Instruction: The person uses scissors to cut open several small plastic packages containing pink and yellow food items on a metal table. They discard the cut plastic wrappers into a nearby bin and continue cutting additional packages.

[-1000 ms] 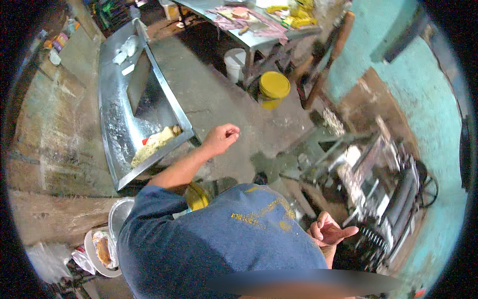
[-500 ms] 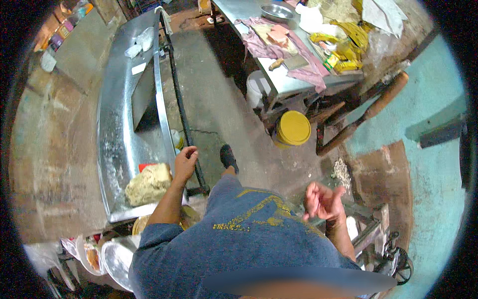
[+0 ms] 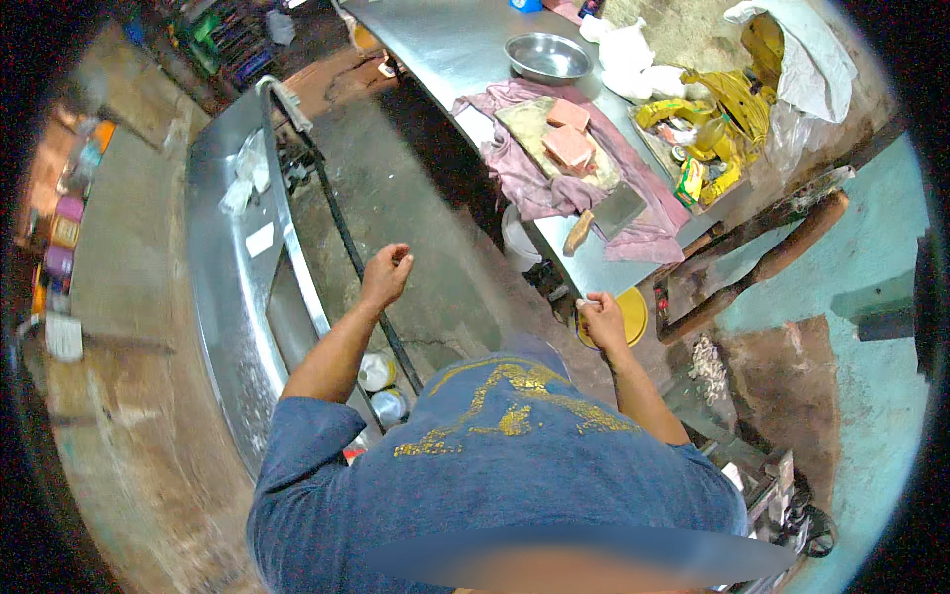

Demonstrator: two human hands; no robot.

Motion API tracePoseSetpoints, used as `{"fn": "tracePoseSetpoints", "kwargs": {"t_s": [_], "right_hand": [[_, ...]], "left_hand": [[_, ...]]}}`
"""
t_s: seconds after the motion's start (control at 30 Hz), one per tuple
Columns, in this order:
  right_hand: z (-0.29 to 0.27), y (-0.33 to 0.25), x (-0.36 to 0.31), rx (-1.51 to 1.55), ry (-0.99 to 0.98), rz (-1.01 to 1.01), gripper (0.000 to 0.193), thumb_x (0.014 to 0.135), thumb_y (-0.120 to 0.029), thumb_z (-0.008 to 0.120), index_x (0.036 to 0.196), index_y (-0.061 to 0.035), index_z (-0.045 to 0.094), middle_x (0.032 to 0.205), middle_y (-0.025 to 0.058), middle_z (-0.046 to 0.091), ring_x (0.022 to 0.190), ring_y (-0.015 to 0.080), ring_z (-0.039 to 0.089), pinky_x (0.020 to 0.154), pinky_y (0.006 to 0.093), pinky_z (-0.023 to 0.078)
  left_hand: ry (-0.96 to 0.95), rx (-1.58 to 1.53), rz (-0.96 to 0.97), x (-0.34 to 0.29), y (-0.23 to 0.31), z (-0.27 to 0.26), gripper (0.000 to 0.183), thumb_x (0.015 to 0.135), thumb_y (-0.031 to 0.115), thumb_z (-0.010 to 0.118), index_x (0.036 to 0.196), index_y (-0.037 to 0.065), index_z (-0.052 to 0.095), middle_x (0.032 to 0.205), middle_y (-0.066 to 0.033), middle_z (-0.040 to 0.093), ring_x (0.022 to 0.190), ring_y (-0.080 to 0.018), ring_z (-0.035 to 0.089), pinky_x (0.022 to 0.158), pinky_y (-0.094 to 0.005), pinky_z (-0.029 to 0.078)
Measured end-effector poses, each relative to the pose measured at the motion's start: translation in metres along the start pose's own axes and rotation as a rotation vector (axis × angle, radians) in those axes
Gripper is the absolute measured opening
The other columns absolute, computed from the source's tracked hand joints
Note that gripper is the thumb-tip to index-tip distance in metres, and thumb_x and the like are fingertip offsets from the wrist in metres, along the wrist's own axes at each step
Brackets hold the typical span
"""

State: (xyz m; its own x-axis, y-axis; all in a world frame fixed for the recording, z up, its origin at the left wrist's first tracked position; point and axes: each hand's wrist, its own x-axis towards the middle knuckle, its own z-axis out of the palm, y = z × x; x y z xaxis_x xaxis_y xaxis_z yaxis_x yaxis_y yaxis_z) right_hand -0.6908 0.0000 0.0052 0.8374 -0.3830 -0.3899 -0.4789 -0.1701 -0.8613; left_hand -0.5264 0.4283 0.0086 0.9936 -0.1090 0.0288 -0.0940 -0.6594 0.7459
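Observation:
My left hand [image 3: 386, 275] hangs in the air over the floor beside the metal trough, holding nothing, its fingers loosely bent with a gap to the thumb. Above a yellow bucket lid [image 3: 631, 315], at the near corner of the steel table [image 3: 421, 45], my right hand [image 3: 605, 323] is curled in, with nothing visible in it. Closest to it on the table lies a cleaver [image 3: 616, 211] with a wooden handle. Behind the cleaver, pink blocks [image 3: 568, 147] rest on a pale board [image 3: 524, 127] over a pink cloth [image 3: 510, 188].
A metal bowl [image 3: 548, 57], yellow plastic wrappers [image 3: 727, 109] and white bags [image 3: 625, 59] sit farther back on the table. The long metal trough [image 3: 223, 297] runs along my left. A wooden-handled frame [image 3: 762, 257] leans by the right wall; a machine wheel [image 3: 813, 533] stands behind it.
I have moved forward and the table is nearer. My right hand has gone from spread, palm up, to curled near the table corner. The pale dough lump in the trough has left view.

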Motion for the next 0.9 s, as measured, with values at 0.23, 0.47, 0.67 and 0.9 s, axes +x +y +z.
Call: {"fn": "tracePoseSetpoints", "kwargs": {"t_s": [0.23, 0.47, 0.67, 0.9], "right_hand": [[0.087, -0.072, 0.123, -0.111, 0.09, -0.121, 0.037, 0.085, -0.023, 0.073, 0.113, -0.0002, 0.064, 0.086, 0.0088, 0.068, 0.079, 0.0182, 0.065, 0.073, 0.034, 0.052], [0.146, -0.184, 0.257, 0.249, 0.062, -0.243, 0.029, 0.086, -0.011, 0.066, 0.113, -0.0004, 0.064, 0.083, 0.0021, 0.063, 0.073, 0.0077, 0.056, 0.067, 0.0261, 0.049], [0.13, -0.264, 0.365, 0.321, 0.102, -0.114, 0.046, 0.09, -0.011, 0.064, 0.132, 0.0008, 0.051, 0.088, 0.0045, 0.066, 0.066, 0.0097, 0.059, 0.061, 0.0248, 0.048], [0.132, -0.312, 0.478, 0.513, 0.488, 0.093, 0.066, 0.093, -0.021, 0.067, 0.146, 0.0009, 0.034, 0.105, 0.0137, 0.064, 0.07, 0.0145, 0.063, 0.054, 0.025, 0.051]], "left_hand": [[-0.131, 0.317, 0.384, 0.258, 0.041, 0.025, 0.035, 0.091, 0.028, 0.065, 0.118, 0.007, 0.066, 0.117, -0.0168, 0.064, 0.11, -0.0364, 0.062, 0.094, -0.0439, 0.051], [-0.41, 0.372, 0.511, 0.458, 0.106, 0.107, 0.033, 0.091, 0.019, 0.062, 0.122, 0.009, 0.063, 0.125, -0.0197, 0.059, 0.106, -0.0392, 0.064, 0.094, -0.0462, 0.052], [-0.547, 0.369, 0.789, 0.542, 0.131, 0.163, 0.05, 0.089, 0.022, 0.064, 0.136, 0.016, 0.05, 0.133, -0.0185, 0.052, 0.105, -0.0402, 0.064, 0.087, -0.0488, 0.054], [-0.77, 0.534, 1.02, 0.601, 0.118, 0.195, 0.029, 0.094, 0.032, 0.058, 0.118, 0.016, 0.058, 0.102, -0.0133, 0.064, 0.094, -0.0352, 0.067, 0.08, -0.0478, 0.055]]}}
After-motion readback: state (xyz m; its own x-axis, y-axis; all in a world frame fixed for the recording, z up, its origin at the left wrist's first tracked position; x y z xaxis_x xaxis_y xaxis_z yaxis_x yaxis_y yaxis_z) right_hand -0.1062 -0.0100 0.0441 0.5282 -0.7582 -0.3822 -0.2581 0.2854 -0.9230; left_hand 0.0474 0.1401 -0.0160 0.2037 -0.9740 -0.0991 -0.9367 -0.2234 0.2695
